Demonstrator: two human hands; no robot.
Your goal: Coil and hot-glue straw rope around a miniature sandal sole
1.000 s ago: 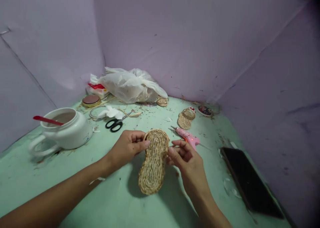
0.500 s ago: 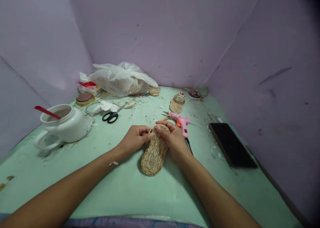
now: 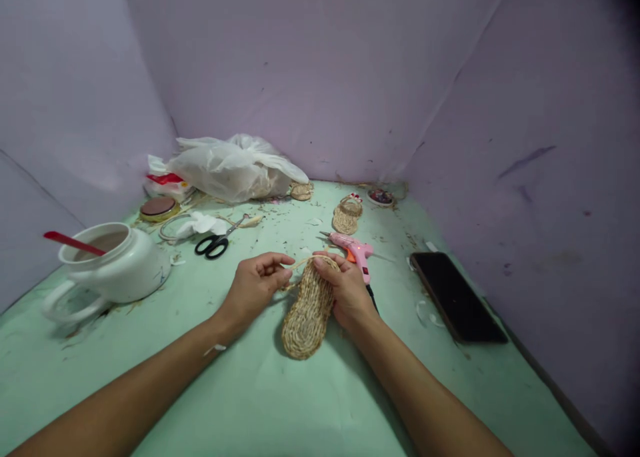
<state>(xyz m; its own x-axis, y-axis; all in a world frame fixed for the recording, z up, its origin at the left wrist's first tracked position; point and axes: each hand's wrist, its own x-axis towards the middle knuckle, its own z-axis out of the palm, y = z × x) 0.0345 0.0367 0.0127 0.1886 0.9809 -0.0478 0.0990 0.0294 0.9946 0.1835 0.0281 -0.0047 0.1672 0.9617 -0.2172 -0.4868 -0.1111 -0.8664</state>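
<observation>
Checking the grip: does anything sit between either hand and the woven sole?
Nothing visible. The right hand grips the far end of the woven sole, and the left hand pinches a straw strand at its edge. The glue gun lies beyond them, not between.

Two bare hands, one left hand point(image 3: 255, 285) and one right hand point(image 3: 347, 290), share a frame with three woven straw pieces. One straw sole point(image 3: 306, 313) lies between the hands, and one small sandal point(image 3: 345, 218) and one small woven piece point(image 3: 301, 191) lie beyond the right hand. One straw strand point(image 3: 296, 265) sits in the left hand's fingertips. One pink glue gun point(image 3: 356, 249) lies just past the right hand, and one black phone point(image 3: 457, 297) lies farther to its right. Out beyond the left hand are one pair of scissors point(image 3: 213, 245), one white pot point(image 3: 113, 270) holding one red spoon point(image 3: 73, 243), and one plastic bag point(image 3: 235, 167).
</observation>
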